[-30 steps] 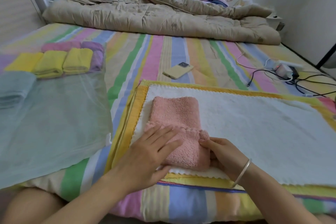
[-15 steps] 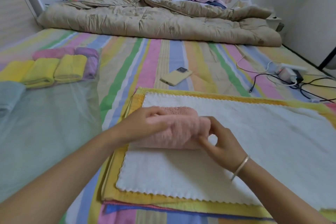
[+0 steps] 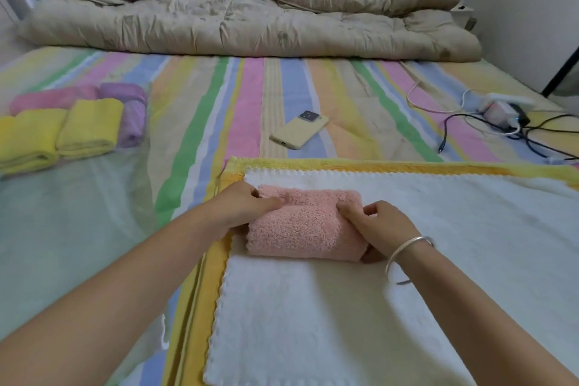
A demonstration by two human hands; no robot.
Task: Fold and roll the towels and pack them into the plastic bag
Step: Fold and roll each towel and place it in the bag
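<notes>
Your pink towel (image 3: 307, 229) lies as a plump roll across the white towel (image 3: 438, 260), near its far left corner, and you have it by both ends. Your left hand (image 3: 247, 207) curls over the left end with the thumb pressed into the top of the roll. Your right hand (image 3: 376, 226) clamps the right end, fingers bent over the top. Both hands grip the roll; neither is free.

The roll looks all but finished, so the work now is to make it tight and even. Press down and forward with both hands at the same rate, or one end will run ahead and the roll will taper. The pile is soft and springy, and I judge it will loosen the moment you ease off, so tuck the loose edge under the roll before you lift. Take care not to catch the white towel, or the yellow towel (image 3: 219, 260) beneath it, in your fingertips.

The plastic bag (image 3: 62, 229) lies flat to your left, with the rolled towels (image 3: 91, 125) at its far end, seemingly inside it. Carry the roll over with one hand wrapped right round it and lay it beside those, seam down. The phone (image 3: 299, 131) lies well clear of that path.
</notes>
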